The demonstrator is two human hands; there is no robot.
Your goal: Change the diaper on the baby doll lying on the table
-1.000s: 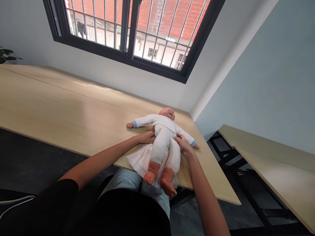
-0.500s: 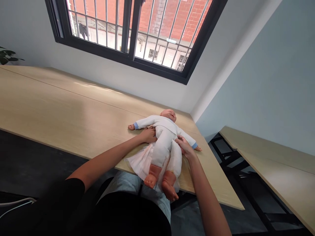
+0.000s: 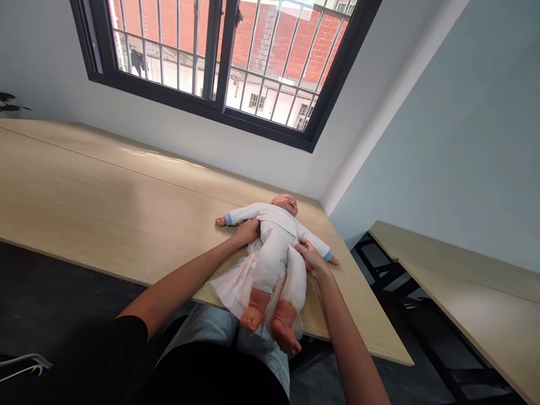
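Observation:
A baby doll (image 3: 276, 239) in a white outfit with blue cuffs lies on its back, its head away from me and its bare feet over the table's near edge. Beneath its legs spreads a sheer pale pink skirt (image 3: 232, 281). My left hand (image 3: 248, 233) is closed at the doll's waist, where the sheer cloth runs up to it; its fingertips are tucked out of sight. On the other side, my right hand (image 3: 311, 257) has its fingers curled against the doll's hip. What these fingers pinch is hidden.
The doll lies near the right end of a light wooden table (image 3: 105, 208). A second wooden table (image 3: 455, 270) stands to the right across a gap. Behind is a barred window (image 3: 219, 62) in a dark frame. Plant leaves (image 3: 10, 102) show at the far left.
My left hand has closed up more at the doll's waist, its fingers now tucked in. My right hand stays at the hip. The whole view has shifted slightly.

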